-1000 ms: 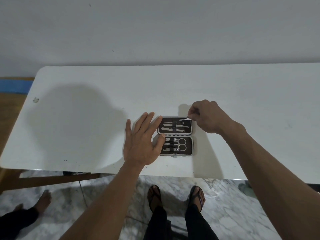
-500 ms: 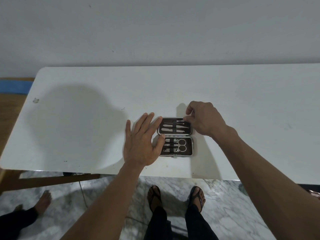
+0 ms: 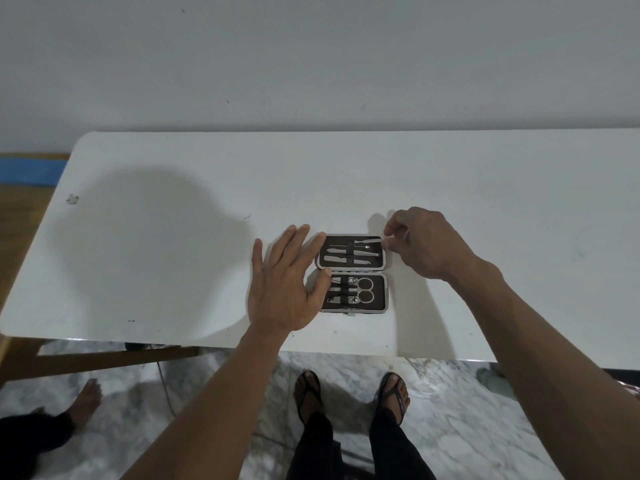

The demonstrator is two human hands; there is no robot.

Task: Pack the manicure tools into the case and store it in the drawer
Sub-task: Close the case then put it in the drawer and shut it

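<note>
From my remote feed: the open case (image 3: 352, 273) lies on the white table (image 3: 173, 237), tools strapped inside. The left hand (image 3: 284, 289) rests flat, fingers spread, fingertips touching the case's left edge. The right hand (image 3: 420, 242) hovers at its far right corner, fingers loosely curled, holding nothing.

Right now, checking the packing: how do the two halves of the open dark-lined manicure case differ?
The far half holds slim straight tools; the near half holds ring-handled scissors and clippers. The right hand hovers at the far half's right end; the left hand lies flat over the near half's left end. Both share silver rims and dark lining.
</note>
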